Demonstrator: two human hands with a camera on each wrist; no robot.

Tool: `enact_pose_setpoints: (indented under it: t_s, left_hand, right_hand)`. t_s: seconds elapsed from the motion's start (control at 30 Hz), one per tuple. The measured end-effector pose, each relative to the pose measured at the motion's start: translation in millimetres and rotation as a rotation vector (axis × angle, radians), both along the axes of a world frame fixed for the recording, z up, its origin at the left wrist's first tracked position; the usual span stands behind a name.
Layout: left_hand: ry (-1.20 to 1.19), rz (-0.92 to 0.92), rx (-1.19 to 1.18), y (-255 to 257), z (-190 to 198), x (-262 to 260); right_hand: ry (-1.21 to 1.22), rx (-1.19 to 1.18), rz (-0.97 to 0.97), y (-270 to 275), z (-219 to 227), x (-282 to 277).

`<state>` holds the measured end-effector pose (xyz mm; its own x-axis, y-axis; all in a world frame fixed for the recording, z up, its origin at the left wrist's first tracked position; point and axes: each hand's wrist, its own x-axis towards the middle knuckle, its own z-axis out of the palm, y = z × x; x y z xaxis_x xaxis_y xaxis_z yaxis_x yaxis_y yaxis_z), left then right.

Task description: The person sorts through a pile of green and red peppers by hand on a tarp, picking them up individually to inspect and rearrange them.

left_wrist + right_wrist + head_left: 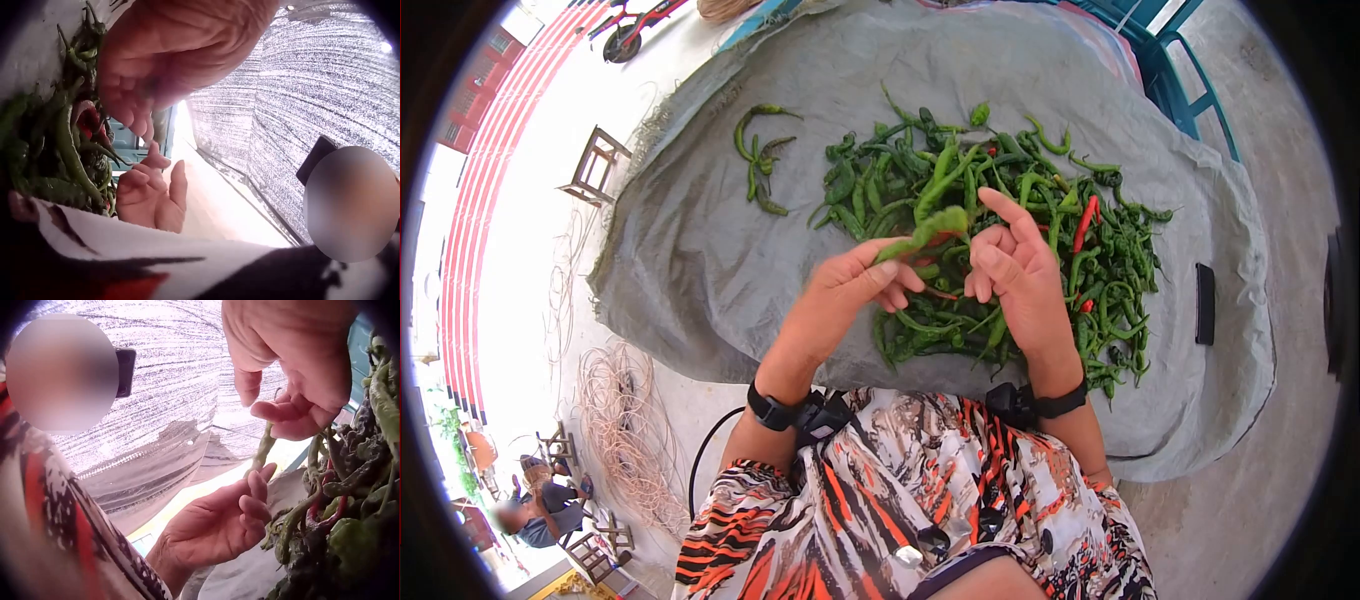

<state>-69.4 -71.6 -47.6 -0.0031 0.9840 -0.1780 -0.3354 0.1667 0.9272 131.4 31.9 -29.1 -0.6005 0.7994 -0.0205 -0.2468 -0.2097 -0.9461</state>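
In the head view my left hand (855, 285) pinches a green chili pepper (925, 232) between thumb and fingers, above a heap of chili peppers (1115, 290). The pepper slants up toward my right hand (1025, 270), its far end close to those fingers. That hand has its index finger extended and its other fingers loosely bent. From the right wrist, the pepper (262, 447) rises from my left hand (215, 528) to just beside the fingers of my right hand (294, 381). Most peppers are green; a red pepper (1086, 223) lies among them.
The heap lies on a large grey sheet (680, 250), with a few peppers (760, 160) apart at the left. A dark flat object (1205, 304) lies at the right. Teal chairs (1185, 80) stand behind, a wooden stool (597, 165) at the left. A person (545, 510) sits far left.
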Motion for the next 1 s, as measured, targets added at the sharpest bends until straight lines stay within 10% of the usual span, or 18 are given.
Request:
enact_pose_setpoints:
  t_s: [0.3,0.43,0.57,1.0]
  left_hand:
    - [0.151,0.179,0.018,0,4,-7]
    - [1.138,0.508,0.338,5,3,-2]
    - [0.801,0.231,0.153,-2,9,1]
    - [0.85,-0.043,0.27,-2,-2,6]
  right_hand:
    - [0.048,-0.011,-0.122,-1,3,4]
    - [-0.326,0.386,0.146,-7,11,11]
    - [-0.655,1.163,0.37,-14,8,5]
    - [-0.477,0.86,0.008,-19,7,3]
